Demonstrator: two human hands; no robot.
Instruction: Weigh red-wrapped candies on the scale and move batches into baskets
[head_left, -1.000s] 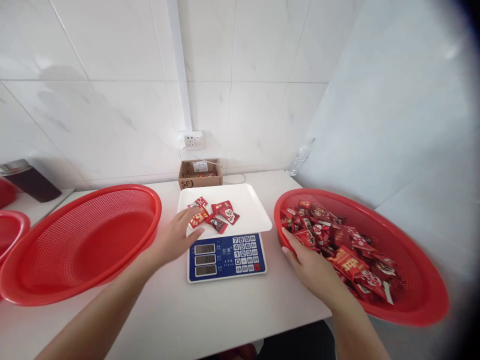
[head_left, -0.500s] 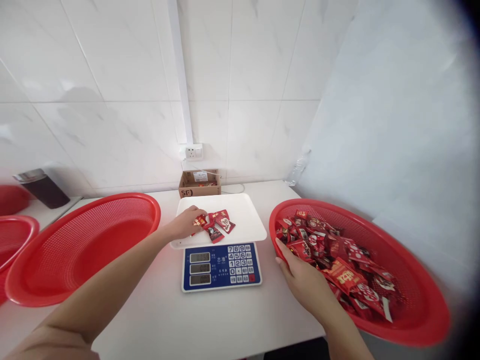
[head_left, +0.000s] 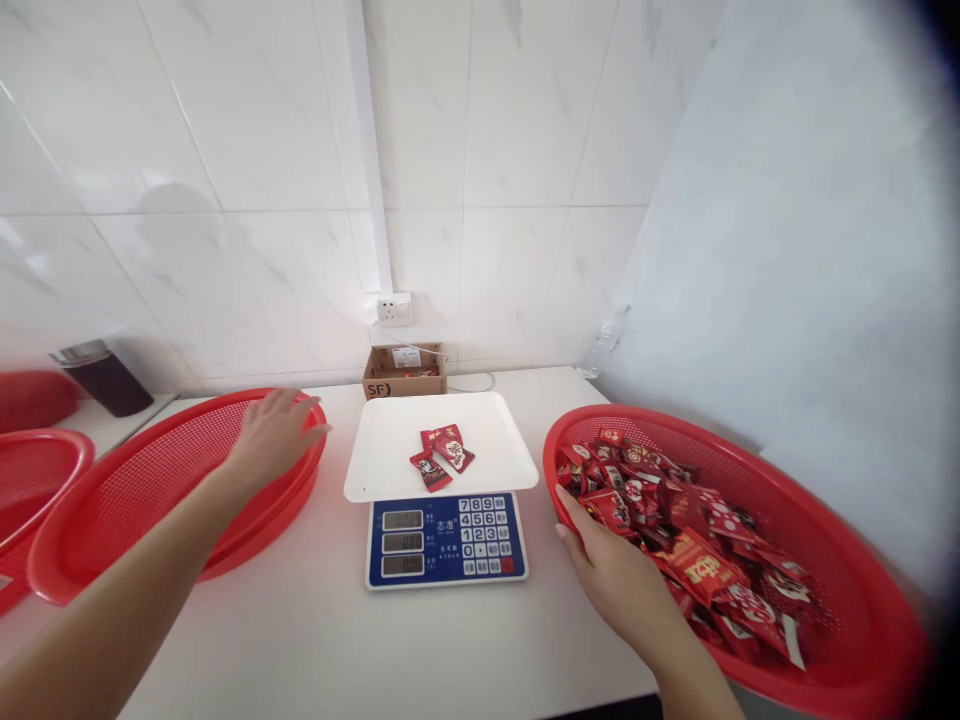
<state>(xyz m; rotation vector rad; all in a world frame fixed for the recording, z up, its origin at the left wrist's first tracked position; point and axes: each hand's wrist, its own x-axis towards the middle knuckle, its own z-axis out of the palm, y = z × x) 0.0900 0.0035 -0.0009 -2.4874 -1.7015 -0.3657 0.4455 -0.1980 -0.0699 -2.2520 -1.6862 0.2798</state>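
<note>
My left hand [head_left: 276, 440] hovers over the near-right side of the left red basket [head_left: 180, 425], slightly blurred, its fingers spread. No packet shows in it, though the palm is hidden. At the right, my right hand [head_left: 611, 565] grips the rim of another red basket [head_left: 832, 690], thumb outside. Many small red snack packets [head_left: 697, 565] fill that basket. Between the hands stands a digital scale [head_left: 448, 540] with a white tray [head_left: 382, 430]. A few red packets [head_left: 448, 450] lie together on the tray.
Behind the scale sits a small cardboard box [head_left: 405, 385], below a wall socket [head_left: 394, 309]. A dark bottle [head_left: 109, 380] lies tilted at the far left, beyond another red basket [head_left: 71, 445]. A clear plastic bottle [head_left: 604, 340] leans in the right corner.
My left hand has left the scale tray and swung left over the left basket, its fingers now spread. Packets under it are gone from the tray. My right hand stays on the rim.
</note>
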